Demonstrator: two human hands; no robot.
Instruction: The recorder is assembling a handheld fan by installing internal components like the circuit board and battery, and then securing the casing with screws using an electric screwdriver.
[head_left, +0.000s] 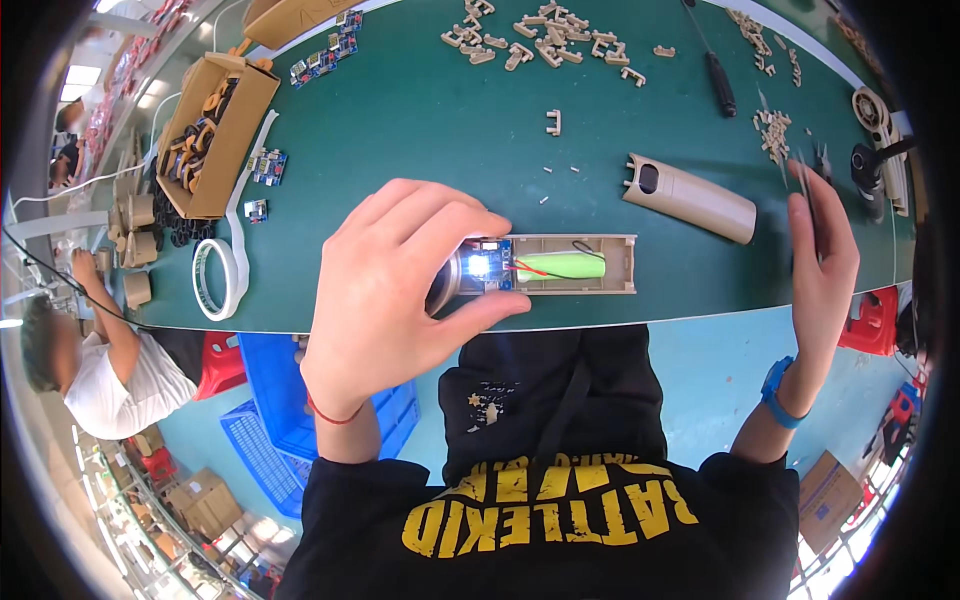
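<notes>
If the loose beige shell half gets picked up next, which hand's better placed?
Right hand, I'd judge: it's nearer the loose shell half, while the left hand grips the open housing. Catch: the right already holds what looks like tweezers.

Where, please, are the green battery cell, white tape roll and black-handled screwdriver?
Green battery cell [572, 267], head view: green side.
White tape roll [233, 284], head view: ring's right side.
Black-handled screwdriver [720, 86], head view: handle.
</notes>
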